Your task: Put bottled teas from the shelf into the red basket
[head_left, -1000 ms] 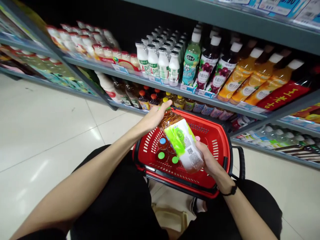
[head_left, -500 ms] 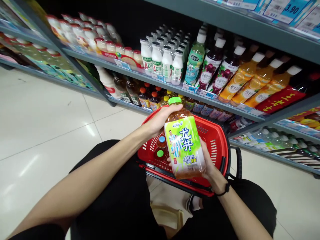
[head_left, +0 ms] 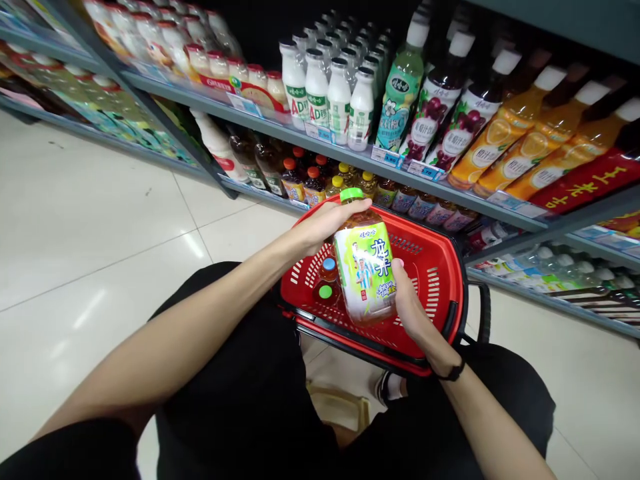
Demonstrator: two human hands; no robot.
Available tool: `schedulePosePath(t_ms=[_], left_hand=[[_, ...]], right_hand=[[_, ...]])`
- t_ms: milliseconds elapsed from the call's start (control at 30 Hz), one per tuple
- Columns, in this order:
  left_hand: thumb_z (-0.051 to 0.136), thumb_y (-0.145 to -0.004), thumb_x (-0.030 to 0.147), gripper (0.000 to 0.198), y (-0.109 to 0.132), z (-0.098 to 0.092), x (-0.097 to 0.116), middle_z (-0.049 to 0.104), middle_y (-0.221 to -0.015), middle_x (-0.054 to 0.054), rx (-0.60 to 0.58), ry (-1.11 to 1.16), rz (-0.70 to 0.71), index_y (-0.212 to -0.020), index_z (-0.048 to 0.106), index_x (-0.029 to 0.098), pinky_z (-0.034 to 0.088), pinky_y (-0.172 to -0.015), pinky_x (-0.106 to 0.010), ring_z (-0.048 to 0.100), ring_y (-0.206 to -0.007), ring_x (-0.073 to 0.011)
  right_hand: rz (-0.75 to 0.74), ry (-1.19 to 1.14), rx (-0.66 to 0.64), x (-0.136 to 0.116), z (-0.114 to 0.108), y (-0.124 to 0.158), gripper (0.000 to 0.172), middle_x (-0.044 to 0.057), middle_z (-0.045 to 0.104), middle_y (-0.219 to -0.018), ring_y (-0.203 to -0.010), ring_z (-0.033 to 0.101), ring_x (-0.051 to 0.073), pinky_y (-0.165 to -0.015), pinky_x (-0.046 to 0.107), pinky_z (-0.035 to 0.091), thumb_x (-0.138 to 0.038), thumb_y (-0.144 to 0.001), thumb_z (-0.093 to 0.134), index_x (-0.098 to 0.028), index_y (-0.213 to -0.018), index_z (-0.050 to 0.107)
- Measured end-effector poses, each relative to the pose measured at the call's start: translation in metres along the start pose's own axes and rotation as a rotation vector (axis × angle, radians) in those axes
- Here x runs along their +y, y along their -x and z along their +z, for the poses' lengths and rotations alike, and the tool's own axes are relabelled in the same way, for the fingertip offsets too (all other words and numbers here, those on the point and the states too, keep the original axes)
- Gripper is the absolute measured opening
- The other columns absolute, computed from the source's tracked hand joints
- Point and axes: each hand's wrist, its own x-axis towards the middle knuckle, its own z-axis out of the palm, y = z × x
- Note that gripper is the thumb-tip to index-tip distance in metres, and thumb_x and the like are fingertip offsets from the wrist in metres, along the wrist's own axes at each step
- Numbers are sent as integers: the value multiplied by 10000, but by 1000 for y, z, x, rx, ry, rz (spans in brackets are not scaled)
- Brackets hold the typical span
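A large tea bottle (head_left: 367,270) with a bright green cap, amber drink and a green-and-white label is held tilted over the red shopping basket (head_left: 445,273). My left hand (head_left: 327,223) grips the bottle's neck and shoulder just below the cap. Against the lower right side of the bottle presses my right hand (head_left: 411,303), its thumb on the label edge and its other fingers hidden behind. Inside the basket, left of the held bottle, stand a bottle with a blue cap (head_left: 329,265) and another with a green cap (head_left: 325,292).
Ahead, a shelf (head_left: 345,148) carries white milk-drink bottles (head_left: 339,100), grape juice bottles (head_left: 433,110) and orange juice bottles (head_left: 493,143). Small tea bottles (head_left: 315,187) fill the shelf below, close to the basket's far rim. The black basket handle (head_left: 484,312) sticks out at right.
The bottle has moved a little lower and deeper towards the basket. My right hand has shifted from under its base to its side. The view has tilted slightly.
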Motion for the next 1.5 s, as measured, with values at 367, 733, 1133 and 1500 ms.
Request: schedulePosePath(t_ms=[367,733,1133,1500], left_hand=[[750,-789,630,506,27,22,14,785,-956,-116,-321,130,144,-964,761,156,574,-872,-405,736,-901,-277],[722,-821,462,318,33,25,4,718,-762,-68,6,75,157,-770,691,150,522,-715,-315,682,-741,-189],[687,-852,429,298,36,26,3,690,-796,-53,-134,36,252,-782,651,141,479,-708,-308,676,-757,-185],[681,-853,426,288,34,30,0,711,-807,-57,-132,47,251,-787,653,148,484,-721,-307,673,-750,-181]], right_hand=[[214,-368,-64,-11,-6,32,736,96,805,-1102,-1148,730,347,-1067,477,559,-784,-646,807,-204,-1100,785],[469,-456,-381,-20,15,13,845,162,790,-1053,-1057,744,346,-927,535,603,-856,-907,374,-148,-1198,732],[462,-321,-93,-12,21,9,649,135,798,-893,-769,760,292,-788,469,628,-712,-959,475,-142,-1111,748],[411,-326,2,-7,14,10,524,111,807,-926,-913,764,292,-873,443,615,-629,-949,532,-169,-1042,763]])
